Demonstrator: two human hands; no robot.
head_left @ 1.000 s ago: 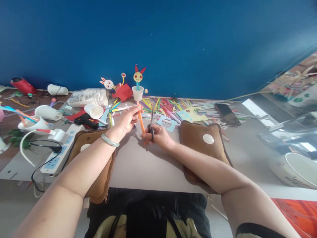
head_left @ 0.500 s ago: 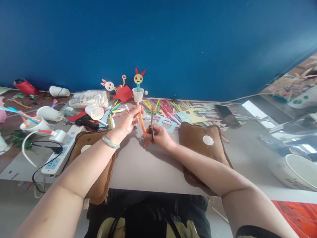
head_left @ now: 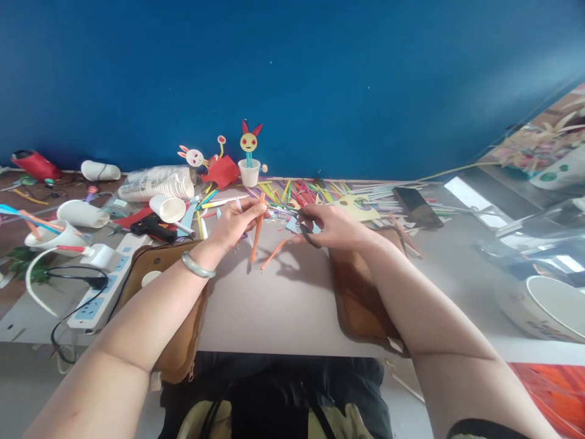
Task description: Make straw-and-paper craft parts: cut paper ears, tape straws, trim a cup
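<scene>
phone (head_left: pixel 417 206), straws (head_left: pixel 309 190) on grey table (head_left: pixel 260 320)

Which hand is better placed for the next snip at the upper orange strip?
Probably the right hand: it holds the scissors, blades pointing toward the left hand, which pinches that orange strip.

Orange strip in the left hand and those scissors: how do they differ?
The strip is orange; the scissors have dark handles. The strip hangs steeply from the left hand, while the scissors are in the right hand. Both are held.
</scene>
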